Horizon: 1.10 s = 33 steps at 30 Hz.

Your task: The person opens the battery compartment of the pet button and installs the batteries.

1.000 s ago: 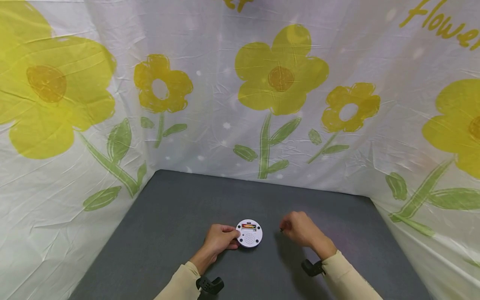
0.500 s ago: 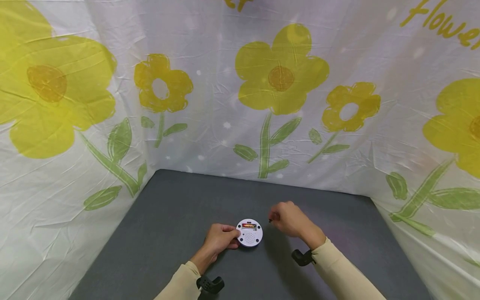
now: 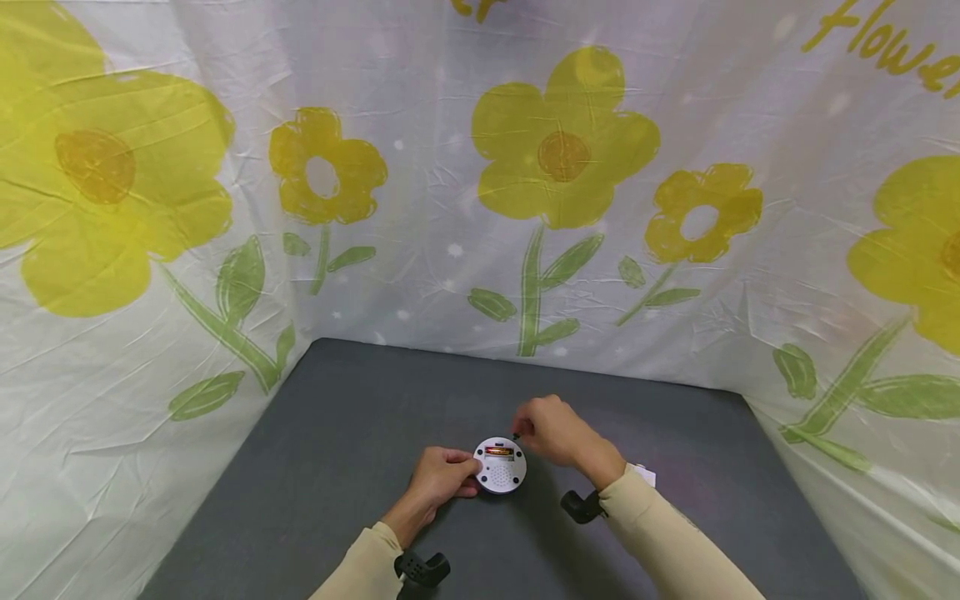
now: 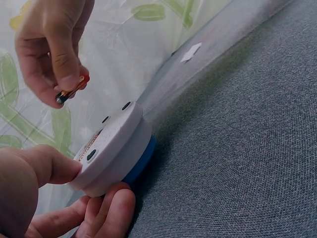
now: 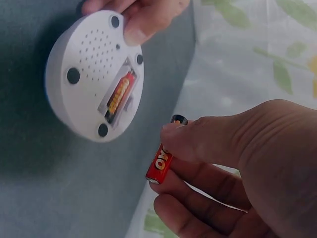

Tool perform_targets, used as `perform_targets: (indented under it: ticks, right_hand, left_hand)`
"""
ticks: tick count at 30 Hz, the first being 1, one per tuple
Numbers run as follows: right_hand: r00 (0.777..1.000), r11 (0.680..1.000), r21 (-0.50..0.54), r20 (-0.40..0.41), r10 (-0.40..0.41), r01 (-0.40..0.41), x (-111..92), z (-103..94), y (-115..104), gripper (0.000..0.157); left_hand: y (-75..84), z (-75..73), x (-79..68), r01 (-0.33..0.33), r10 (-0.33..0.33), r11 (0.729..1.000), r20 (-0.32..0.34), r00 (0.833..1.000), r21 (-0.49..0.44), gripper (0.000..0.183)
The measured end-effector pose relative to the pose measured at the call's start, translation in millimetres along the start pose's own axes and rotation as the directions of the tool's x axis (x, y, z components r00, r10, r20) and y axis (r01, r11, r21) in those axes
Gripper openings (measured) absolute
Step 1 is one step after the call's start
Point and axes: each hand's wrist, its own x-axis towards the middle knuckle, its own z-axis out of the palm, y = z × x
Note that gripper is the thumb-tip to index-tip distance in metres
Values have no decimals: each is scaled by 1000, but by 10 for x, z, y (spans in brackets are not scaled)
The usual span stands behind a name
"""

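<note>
A round white device (image 3: 500, 479) with a blue far side lies with its speaker holes, dark feet and uncovered battery compartment facing up. One red battery (image 5: 120, 92) sits in that compartment. My left hand (image 3: 438, 477) grips the device by its left edge, thumb on top and fingers beneath, as the left wrist view shows. Above the device's upper right edge, my right hand (image 3: 553, 429) pinches a second battery (image 5: 161, 161), red with a black end, between thumb and fingers. The held battery is apart from the device in the right wrist view.
A small white piece (image 3: 643, 475) lies on the dark grey table (image 3: 375, 408), partly behind the right sleeve. A white curtain (image 3: 435, 208) printed with yellow flowers hangs around the table's far and side edges.
My right hand has moved left with the battery, up to the device's edge. The white piece has come into view from behind the right forearm. The left hand and device stay put.
</note>
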Motion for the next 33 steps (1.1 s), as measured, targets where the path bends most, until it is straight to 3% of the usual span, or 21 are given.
perform_targets:
  ticks: [12, 20, 33]
  right_hand:
    - [998, 999, 22, 30, -46, 46, 123, 94, -144, 10]
    - [993, 993, 22, 7, -114, 114, 189, 223, -165, 8]
    - [997, 997, 19, 21, -80, 80, 241, 377, -182, 12]
  left_hand:
    - [7, -6, 2, -1, 1, 1000, -10, 1000, -2, 24]
    - [15, 1, 10, 2, -2, 1000, -8, 1000, -13, 23]
    - [24, -8, -11, 9, -9, 1000, -20, 1000, 5, 21]
